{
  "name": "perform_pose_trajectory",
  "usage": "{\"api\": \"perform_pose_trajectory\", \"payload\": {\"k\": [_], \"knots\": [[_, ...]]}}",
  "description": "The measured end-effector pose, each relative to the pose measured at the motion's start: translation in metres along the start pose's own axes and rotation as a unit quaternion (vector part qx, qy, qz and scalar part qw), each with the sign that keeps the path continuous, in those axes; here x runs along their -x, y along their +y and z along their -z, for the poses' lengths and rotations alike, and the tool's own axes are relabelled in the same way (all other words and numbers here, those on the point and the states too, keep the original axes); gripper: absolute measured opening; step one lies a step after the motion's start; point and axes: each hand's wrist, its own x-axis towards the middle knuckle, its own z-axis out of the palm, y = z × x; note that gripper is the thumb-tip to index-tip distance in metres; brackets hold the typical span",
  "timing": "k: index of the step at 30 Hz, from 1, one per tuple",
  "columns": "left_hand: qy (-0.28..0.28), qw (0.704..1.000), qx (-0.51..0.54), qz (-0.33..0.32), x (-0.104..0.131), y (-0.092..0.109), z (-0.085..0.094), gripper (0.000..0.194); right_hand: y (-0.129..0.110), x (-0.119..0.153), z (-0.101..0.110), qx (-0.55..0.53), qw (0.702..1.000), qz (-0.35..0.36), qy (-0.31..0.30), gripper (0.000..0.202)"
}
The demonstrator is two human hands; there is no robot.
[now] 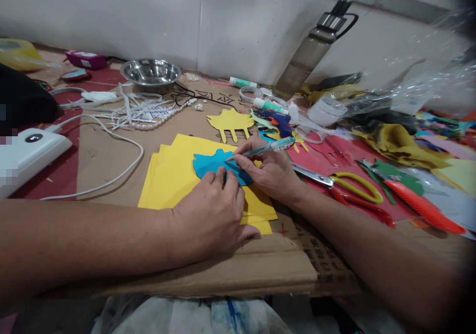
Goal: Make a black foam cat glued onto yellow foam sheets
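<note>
A blue paper cutout (208,161) with a jagged, animal-like outline lies on a stack of yellow paper sheets (158,180). My left hand (211,207) rests palm down, its bent fingertips pressing the cutout's near edge, the thumb out to the side; it grips nothing. Between the thumb and fingers of my right hand (269,168) is a pen (277,144) with a clear, light-blue barrel, its tip touching the blue cutout. Part of the cutout is hidden under my fingers. Just behind lies a yellow animal-shaped cutout (230,122) with legs.
Scissors (334,181) with red and yellow handles and a red-handled cutter (424,205) lie right. Behind are a steel bowl (150,74), a tilted bottle (308,51), glue sticks (268,105) and tape rolls. A white device (33,150) with a cable is left; coloured scraps cover the right.
</note>
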Motion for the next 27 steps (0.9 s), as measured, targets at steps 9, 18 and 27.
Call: {"api": "perform_pose_trajectory", "payload": {"k": [9, 18, 27], "knots": [[-0.009, 1.0, 0.003, 0.007, -0.002, 0.0, -0.002, 0.076, 0.001, -0.009, 0.004, -0.118, 0.987, -0.062, 0.093, 0.014], [-0.027, 0.999, 0.018, 0.01, -0.003, 0.001, 0.001, 0.075, 0.007, -0.011, -0.008, -0.029, 0.998, -0.029, 0.04, 0.012], [-0.02, 0.999, 0.025, 0.011, -0.003, 0.0, 0.0, 0.073, 0.007, -0.015, -0.013, 0.015, 0.999, 0.005, 0.045, 0.008]]}}
